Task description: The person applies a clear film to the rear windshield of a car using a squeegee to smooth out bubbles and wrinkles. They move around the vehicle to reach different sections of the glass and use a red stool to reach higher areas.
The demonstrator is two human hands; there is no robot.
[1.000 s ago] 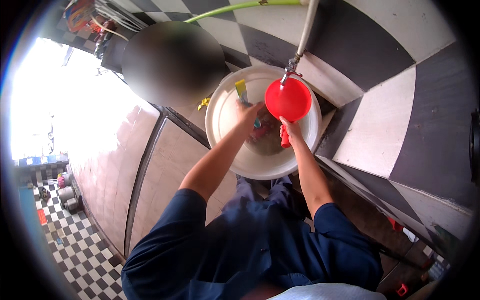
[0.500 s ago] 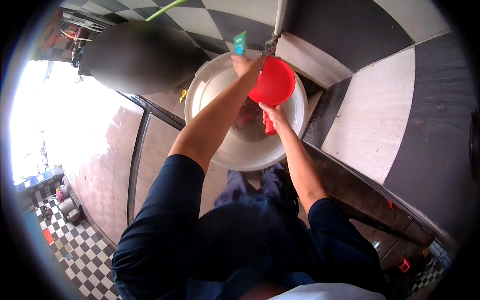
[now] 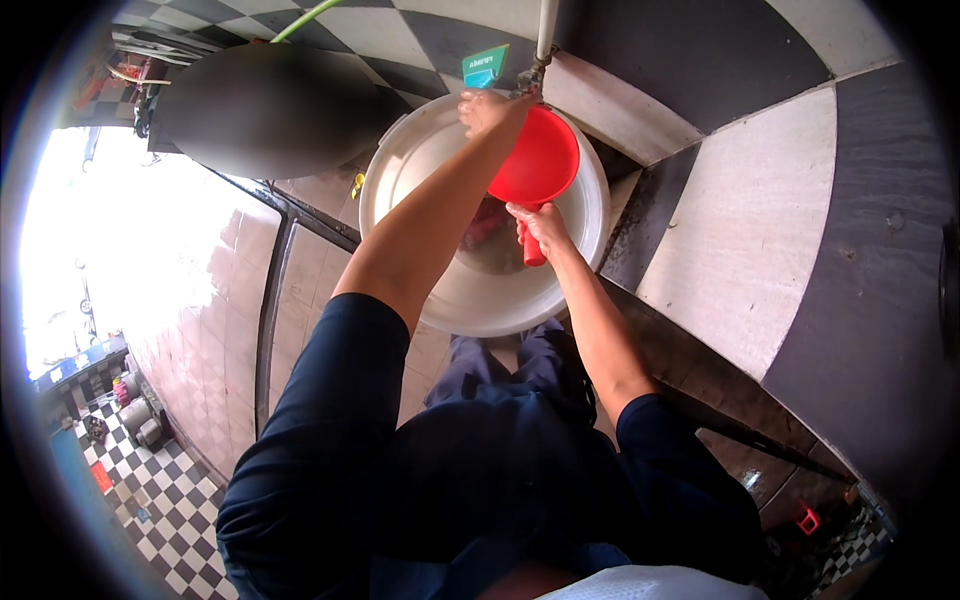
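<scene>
My right hand (image 3: 543, 232) is wrapped round the handle of a red plastic dipper (image 3: 538, 160), whose round bowl is above a wide white tub (image 3: 500, 318). My left hand (image 3: 487, 113) reaches over the tub's far side, left of the dipper bowl, with its fingers curled. A flat teal-green piece (image 3: 486, 66), bluer at its lower end, sticks up beyond those fingers; its exact kind I cannot make out. Dark water and something reddish (image 3: 487, 226) show inside the tub, partly hidden by the dipper and my left forearm.
A pipe with a tap (image 3: 536, 76) stands just behind the tub, against the checkered tile wall (image 3: 740, 230) on the right. A low ledge (image 3: 300, 215) runs along the left. Farther left is a checkered floor (image 3: 170, 500). A dark blurred patch hides the upper left.
The teal-green piece has turned and shows more of its broad face, with my left hand moving slightly toward the tap. The dipper stays over the tub in my right hand.
</scene>
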